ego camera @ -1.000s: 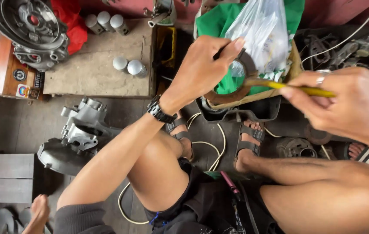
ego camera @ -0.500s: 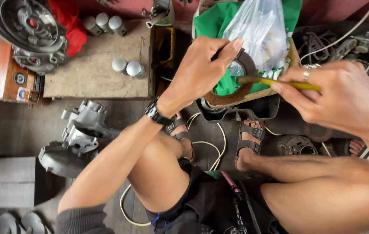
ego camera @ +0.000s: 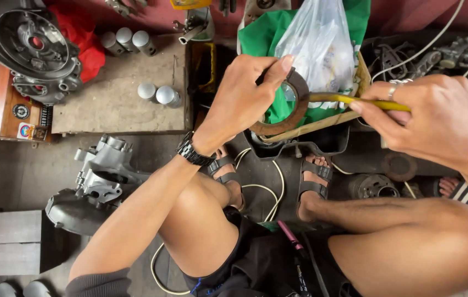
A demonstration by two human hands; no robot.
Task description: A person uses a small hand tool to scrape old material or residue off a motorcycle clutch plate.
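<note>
I have my left hand (ego camera: 242, 102) raised in the middle of the view, its fingers clamped on a dark brown ring-shaped part (ego camera: 292, 113), thumb and fingertips pinching the upper rim so the round opening faces up at me. My right hand (ego camera: 437, 118) sits to the right of the ring, its fingers closed tight around a yellow-handled tool (ego camera: 366, 101), whose far end reaches the ring's right edge; I cannot tell exactly what the tip is, since it is hidden where it meets the rim. Taking the ring as my reference: just behind it lies a clear plastic bag (ego camera: 322, 44) on top of a green bag (ego camera: 267, 38), both sitting in a shallow cardboard tray (ego camera: 327, 118) whose edge passes right under the ring. Below the ring are my two sandalled feet (ego camera: 314, 184) on a dark mat, with a white cable (ego camera: 270, 190) looping between them. Well to the left of the ring, two silver cylinders (ego camera: 160, 93) stand on a flat board (ego camera: 113, 99), three more stand further back, and beyond those rests a round grey engine casing (ego camera: 22, 47) against a red cloth (ego camera: 83, 41). Down and left of the ring, a second grey metal casting (ego camera: 99, 179) lies on the floor beside my left knee. A black wristwatch (ego camera: 193, 151) is on my left wrist.
</note>
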